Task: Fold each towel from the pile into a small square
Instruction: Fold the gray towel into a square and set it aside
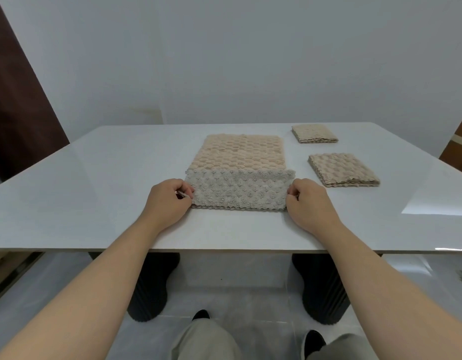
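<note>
While pinched at both side ends, towel in work (235,157): flat on the surface, between the two hands and beyond them, near part turned over onto the rest.
Turned strip (240,190): paler grey-white underside up, spanning from left hand (170,200) to right hand (311,201); crease on the wrist side, free edge on the far side of the knuckles.
Uncovered part: beige, quilted in rounded bumps, stretching away past the fingertips of both hands.
Left hand: knuckles up, fingers curled in, pinching the left end of the turned strip; a scrap of cloth showing between the fingers; heel of the hand low over the surface, contact unclear.
Right hand: mirrored, fingers curled in, pinching the right end of the same strip, thumb side toward the cloth.
Nearer folded towel (344,170): small layered square, beyond the right hand and out to its right, apart from the hand and from the towel in work.
Farther folded towel (315,133): second small square, further out past the right hand, behind the nearer one, not touching it.
Surface (95,178): pale grey, glossy, under both hands; forearms crossing its near edge.
Beneath the forearms: dark table legs (152,287), grey-trousered knees (206,341), black shoes (201,314) on a pale floor.
</note>
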{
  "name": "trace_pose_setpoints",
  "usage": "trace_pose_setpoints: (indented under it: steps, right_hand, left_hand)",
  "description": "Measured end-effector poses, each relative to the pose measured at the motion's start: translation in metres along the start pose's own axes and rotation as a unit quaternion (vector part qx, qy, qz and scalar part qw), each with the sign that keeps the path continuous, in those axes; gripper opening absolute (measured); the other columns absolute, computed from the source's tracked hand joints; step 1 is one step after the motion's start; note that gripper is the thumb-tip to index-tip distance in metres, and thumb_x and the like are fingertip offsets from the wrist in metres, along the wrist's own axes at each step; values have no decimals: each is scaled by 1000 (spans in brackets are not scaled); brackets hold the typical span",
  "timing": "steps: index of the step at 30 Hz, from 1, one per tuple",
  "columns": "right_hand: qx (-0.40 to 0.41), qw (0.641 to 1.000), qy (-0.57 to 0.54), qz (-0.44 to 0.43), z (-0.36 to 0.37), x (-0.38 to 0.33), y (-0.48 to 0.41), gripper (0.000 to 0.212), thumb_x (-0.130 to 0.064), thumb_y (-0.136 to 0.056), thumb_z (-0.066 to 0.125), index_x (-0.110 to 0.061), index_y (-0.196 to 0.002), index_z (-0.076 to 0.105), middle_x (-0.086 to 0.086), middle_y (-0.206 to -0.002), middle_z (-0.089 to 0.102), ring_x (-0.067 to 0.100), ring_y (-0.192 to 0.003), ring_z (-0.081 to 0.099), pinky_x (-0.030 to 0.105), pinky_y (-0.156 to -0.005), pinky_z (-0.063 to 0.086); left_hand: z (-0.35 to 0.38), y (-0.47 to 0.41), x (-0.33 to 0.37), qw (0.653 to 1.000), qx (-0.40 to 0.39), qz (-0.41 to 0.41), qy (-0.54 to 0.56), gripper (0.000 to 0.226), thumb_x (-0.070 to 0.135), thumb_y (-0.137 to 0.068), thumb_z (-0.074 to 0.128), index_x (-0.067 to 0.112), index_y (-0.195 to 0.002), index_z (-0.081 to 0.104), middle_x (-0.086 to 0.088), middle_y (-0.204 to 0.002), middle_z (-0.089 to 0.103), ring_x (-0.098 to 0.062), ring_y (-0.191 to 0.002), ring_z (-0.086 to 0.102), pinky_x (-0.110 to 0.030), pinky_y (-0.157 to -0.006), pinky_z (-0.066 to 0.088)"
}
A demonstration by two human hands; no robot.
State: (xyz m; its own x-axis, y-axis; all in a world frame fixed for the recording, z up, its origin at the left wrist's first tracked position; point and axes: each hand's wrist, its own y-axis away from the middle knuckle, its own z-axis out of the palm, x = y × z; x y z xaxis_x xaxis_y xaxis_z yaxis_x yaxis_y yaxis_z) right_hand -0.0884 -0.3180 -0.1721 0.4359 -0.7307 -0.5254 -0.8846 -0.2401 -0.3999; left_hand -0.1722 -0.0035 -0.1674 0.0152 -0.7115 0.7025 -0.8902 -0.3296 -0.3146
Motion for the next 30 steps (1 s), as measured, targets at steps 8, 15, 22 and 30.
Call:
trace_pose_setpoints:
  steps: [8,15,22,30]
  right_hand:
    - [3,1000,18,-4,1,0,0,15,-15,-89,49,-12,-75,53,2,-81,55,21,-79,52,39,-72,46]
    - [80,991,103,-16,0,-5,6,33,-39,-85,51,-17,-60,58,-5,-71,60,20,-72,57,30,-60,43]
    - [-5,962,122,-243,7,-22,8,21,-37,-88,60,-22,-84,73,-6,-89,67,19,-88,60,36,-78,48]
    - [-70,940,238,-235,13,-30,3,24,-15,-100,49,-21,-112,69,0,-107,64,26,-103,59,34,-75,46]
  left_hand:
    - [2,2,2,998,-6,25,-55,18,6,-79,62,22,-73,66,7,-98,72,-13,-93,65,-27,-81,49]
    - [5,5,6,972,67,105,-199,20,38,-79,54,25,-68,64,14,-69,60,-10,-77,55,-43,-107,39]
    - [17,7,37,946,-70,260,-181,17,45,-84,66,32,-93,72,19,-95,63,-6,-96,55,-29,-83,49]
    - [27,1,34,895,-93,273,-340,19,28,-100,55,21,-103,72,4,-99,68,-22,-93,64,-38,-71,54]
